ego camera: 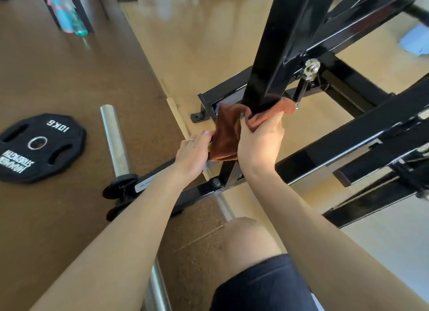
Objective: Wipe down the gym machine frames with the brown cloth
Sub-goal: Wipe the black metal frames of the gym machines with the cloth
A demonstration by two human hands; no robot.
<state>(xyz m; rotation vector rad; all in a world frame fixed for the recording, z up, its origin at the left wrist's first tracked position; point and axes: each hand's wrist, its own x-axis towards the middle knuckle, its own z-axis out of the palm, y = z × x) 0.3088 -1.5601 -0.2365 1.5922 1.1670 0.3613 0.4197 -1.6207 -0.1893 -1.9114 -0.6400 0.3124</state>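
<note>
Brown cloth (pixel 228 134) wrapped round the black frame post (pixel 276 62). Right hand (pixel 260 141) grip closed on the cloth at the post; left hand (pixel 193 154) pinches its hanging end. Weight plate (pixel 39 147) on floor.

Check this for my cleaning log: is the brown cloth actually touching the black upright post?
Touching. The head view shows the brown cloth wrapped around the black upright post, gripped there by the right hand.

Gym: black machine frame (pixel 290 43), 10 kg wt plate (pixel 38 146) (on floor).
</note>
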